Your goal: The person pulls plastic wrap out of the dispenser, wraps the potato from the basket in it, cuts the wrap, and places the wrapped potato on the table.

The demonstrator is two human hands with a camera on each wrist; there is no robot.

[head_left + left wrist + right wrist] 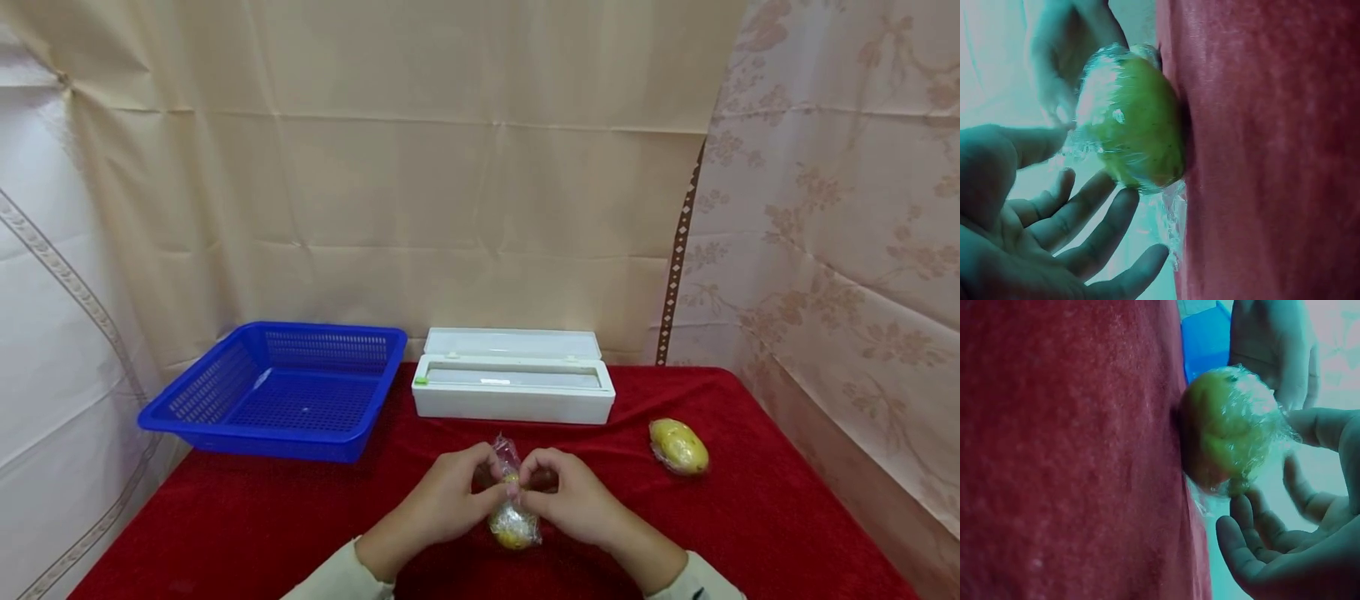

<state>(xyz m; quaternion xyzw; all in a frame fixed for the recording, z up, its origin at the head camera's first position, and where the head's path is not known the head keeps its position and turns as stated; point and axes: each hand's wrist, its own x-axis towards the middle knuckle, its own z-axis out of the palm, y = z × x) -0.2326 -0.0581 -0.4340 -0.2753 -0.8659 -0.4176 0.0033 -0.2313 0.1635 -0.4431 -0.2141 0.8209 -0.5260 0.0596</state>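
On the red cloth in front of me sits a rounded yellow piece of produce point(513, 540), loosely wrapped in clear cling film point(506, 452). My left hand point(459, 493) and right hand point(567, 493) meet above it, thumbs together, pinching the gathered film. The left wrist view shows the wrapped produce point(1147, 119) with my left fingers point(1110, 225) spread just beside it. From the right wrist, its shiny film point(1254, 406) bunches up by my right thumb point(1322, 427). Loose film sticks out on the far side.
Another wrapped yellow piece point(679, 447) lies to the right. A white cling film dispenser point(513, 406) stands behind my hands with its lid up. At the left back is a blue plastic basket point(255, 446). Curtains point(480, 183) hang behind the table.
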